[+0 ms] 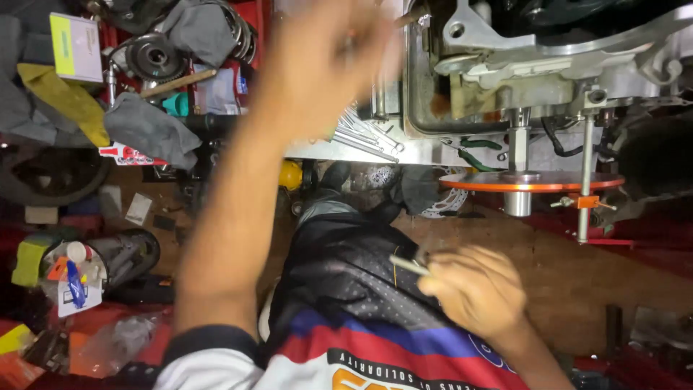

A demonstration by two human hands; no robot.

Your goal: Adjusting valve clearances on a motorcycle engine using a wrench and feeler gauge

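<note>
Right grip [473, 289] pinched shut on thin metal rod [408, 265] at five o'clock, left grip [328, 50] blurred at twelve o'clock, closure untellable, perhaps touching engine casing [548, 65], orange disc [530, 182] at three o'clock, long bolts [364, 133] lying on grey tray [325, 150].

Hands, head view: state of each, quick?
Left hand: raised by the engine case, motion-blurred; grip cannot be told.
Right hand: closed on a thin metal rod.
</note>
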